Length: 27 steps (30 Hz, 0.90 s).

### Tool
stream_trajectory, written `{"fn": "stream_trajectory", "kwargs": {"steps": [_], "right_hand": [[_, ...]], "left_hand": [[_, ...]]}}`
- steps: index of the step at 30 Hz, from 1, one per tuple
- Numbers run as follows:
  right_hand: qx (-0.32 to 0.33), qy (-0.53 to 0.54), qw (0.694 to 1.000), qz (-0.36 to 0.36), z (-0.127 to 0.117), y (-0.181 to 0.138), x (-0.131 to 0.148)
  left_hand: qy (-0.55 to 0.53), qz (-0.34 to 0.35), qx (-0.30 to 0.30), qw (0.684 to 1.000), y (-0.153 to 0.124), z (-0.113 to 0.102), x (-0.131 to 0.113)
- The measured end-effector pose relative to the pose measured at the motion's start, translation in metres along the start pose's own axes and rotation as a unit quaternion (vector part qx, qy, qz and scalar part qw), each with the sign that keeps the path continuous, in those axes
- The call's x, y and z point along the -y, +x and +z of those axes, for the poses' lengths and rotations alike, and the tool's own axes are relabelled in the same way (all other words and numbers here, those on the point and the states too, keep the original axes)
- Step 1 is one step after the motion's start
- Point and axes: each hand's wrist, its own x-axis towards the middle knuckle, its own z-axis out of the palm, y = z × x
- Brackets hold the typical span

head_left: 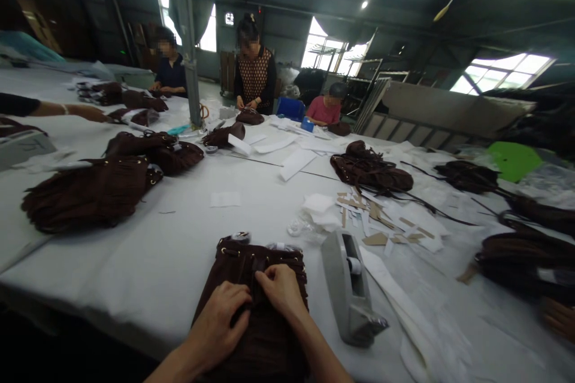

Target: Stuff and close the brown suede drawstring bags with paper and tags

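A dark brown fringed bag (240, 260) with metal eyelets along its top lies flat on the white table in front of me. My left hand (220, 320) rests on the left of its front, fingers bent in against the material and thumb below them. My right hand (283, 290) pinches a narrow dark strap or flap near the middle of the bag's top; the fingertips partly cover it. Clear plastic-wrapped bits stick out behind the bag's top edge. Right of the bag stands a grey tape dispenser (341, 299), close to my right hand.
Brown bags (90, 191) are piled at left, with another pile (371, 170) at back right. Paper and cardboard scraps (377, 221) lie behind the dispenser. A metal post (186, 42) rises at the far side. Several people work around the table; one's arm (67, 109) reaches in from the left.
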Motion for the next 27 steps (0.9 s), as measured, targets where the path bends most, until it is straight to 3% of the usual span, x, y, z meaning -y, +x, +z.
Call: {"fn": "stream_trajectory", "kwargs": {"steps": [9, 11, 15, 18, 20, 22, 24, 27], "right_hand": [[0.089, 0.208, 0.969, 0.099, -0.014, 0.017, 0.007], [0.097, 0.284, 0.945, 0.127, -0.014, 0.015, 0.008], [0.11, 0.46, 0.862, 0.185, -0.022, 0.003, 0.0], [0.098, 0.499, 0.836, 0.206, -0.031, -0.006, -0.006], [0.088, 0.489, 0.844, 0.204, -0.033, -0.01, -0.005], [0.087, 0.461, 0.865, 0.179, -0.029, -0.012, 0.0], [0.084, 0.397, 0.906, 0.116, -0.023, -0.015, 0.004], [0.045, 0.172, 0.982, -0.068, -0.02, -0.032, -0.006]], "left_hand": [[0.036, 0.059, 0.04, 0.997, 0.001, -0.005, -0.004], [0.039, 0.067, 0.031, 0.996, 0.0, -0.004, -0.003], [0.028, 0.077, -0.002, 0.997, -0.015, -0.003, 0.005], [-0.038, 0.025, -0.075, 0.996, -0.021, -0.016, 0.009], [-0.088, -0.023, -0.157, 0.983, -0.014, -0.031, 0.007], [-0.108, -0.026, -0.201, 0.973, 0.002, -0.045, 0.002], [-0.09, 0.016, -0.151, 0.984, 0.019, -0.05, -0.002], [-0.014, 0.084, 0.017, 0.996, 0.024, -0.038, 0.007]]}}
